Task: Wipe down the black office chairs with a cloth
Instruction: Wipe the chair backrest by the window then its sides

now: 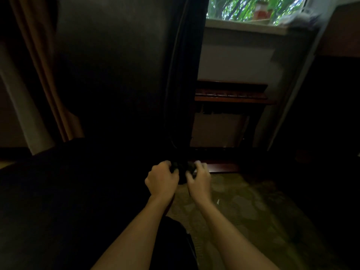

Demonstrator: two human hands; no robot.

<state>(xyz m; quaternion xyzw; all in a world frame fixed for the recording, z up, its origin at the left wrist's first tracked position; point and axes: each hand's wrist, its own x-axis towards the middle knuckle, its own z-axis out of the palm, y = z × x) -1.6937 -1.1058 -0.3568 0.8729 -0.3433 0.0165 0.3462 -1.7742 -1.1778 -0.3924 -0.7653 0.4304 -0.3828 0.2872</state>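
Hands low beside the black office chair [116, 75]; left hand [160, 181] and right hand [199, 182] pinch a dark cloth [182, 170]; wiping progress impossible to judge in this gloom.

The room is very dim. Daylight enters only from the window [257, 8] at the far right, where the green foliage outside is overexposed and smeared by motion blur. The black chair back [116, 75] on the left and the near left corner sink into almost featureless shadow. The carpet [243, 207] catches faint light. Straight lines bow toward the edges from wide-angle distortion.
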